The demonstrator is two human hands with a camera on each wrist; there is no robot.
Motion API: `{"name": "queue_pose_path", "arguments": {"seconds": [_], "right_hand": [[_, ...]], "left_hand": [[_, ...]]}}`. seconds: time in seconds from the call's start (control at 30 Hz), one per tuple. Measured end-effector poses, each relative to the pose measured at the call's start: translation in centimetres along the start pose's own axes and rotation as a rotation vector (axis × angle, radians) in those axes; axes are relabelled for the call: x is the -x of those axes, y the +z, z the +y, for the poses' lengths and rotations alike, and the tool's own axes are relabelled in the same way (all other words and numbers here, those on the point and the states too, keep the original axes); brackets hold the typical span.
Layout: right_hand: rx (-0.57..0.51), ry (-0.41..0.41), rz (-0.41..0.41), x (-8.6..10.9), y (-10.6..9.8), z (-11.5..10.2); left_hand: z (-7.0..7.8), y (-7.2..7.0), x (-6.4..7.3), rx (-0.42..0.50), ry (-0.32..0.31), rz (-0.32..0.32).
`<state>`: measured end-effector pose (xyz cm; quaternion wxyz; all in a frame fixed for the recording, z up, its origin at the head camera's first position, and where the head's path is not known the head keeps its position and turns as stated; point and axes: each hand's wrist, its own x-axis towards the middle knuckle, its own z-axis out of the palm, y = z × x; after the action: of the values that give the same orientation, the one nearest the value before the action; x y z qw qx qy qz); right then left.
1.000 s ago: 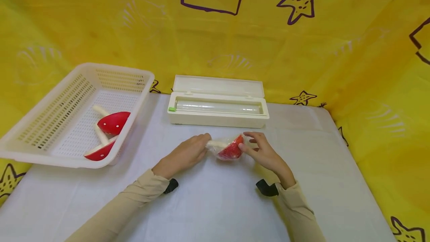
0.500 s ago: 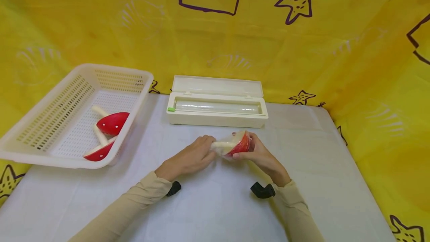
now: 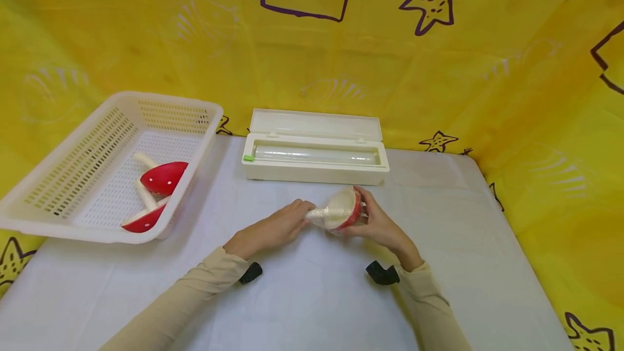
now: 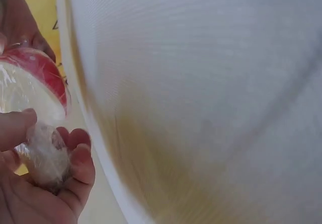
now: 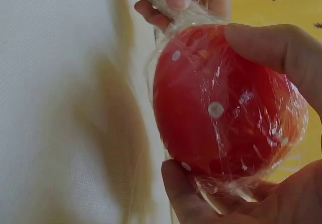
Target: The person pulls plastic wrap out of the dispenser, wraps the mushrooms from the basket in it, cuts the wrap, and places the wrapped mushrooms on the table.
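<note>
A ladle (image 3: 339,207) with a red bowl, white dots and a white handle is wrapped in clear cling film. My left hand (image 3: 275,226) grips its handle end, where the film is bunched in the left wrist view. Around the bowl, my right hand (image 3: 382,226) curls its thumb and fingers. In the right wrist view the bowl's red outside (image 5: 201,98) shows wrinkled film over it. The bowl's pale inside faces up and to the left in the head view. The ladle is held above the table.
An open cling film box (image 3: 317,174) with a film roll (image 3: 317,155) stands at the back. On the left, a white perforated basket (image 3: 73,234) contains two red-and-white ladles (image 3: 166,177). A yellow patterned cloth (image 3: 312,53) hangs behind the white-covered table (image 3: 312,297).
The ladle has turned so its bowl's pale inside now shows. My right hand has moved from the bowl's edge to grip round its red outside; my left hand stays at the handle.
</note>
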<state>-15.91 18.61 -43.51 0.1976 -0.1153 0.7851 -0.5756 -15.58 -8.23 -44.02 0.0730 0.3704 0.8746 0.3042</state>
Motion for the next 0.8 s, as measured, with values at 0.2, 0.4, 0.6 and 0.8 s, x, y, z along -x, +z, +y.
{"name": "queue_pose_path", "arguments": {"seconds": [0.2,0.4,0.6,0.8], "right_hand": [[0.098,-0.019,0.076,-0.09,0.32,0.02],[0.139,0.007,0.116,-0.17,0.29,0.14],[0.15,0.014,0.135,-0.17,0.19,0.2],[0.144,0.003,0.143,0.0,0.22,0.13]], "left_hand": [[-0.28,-0.41,0.1,0.064,-0.093,-0.065],[-0.29,-0.67,0.34,0.101,-0.196,-0.181],[-0.62,-0.62,0.41,0.11,-0.15,-0.151],[-0.67,-0.7,0.28,0.072,-0.112,-0.033]]}}
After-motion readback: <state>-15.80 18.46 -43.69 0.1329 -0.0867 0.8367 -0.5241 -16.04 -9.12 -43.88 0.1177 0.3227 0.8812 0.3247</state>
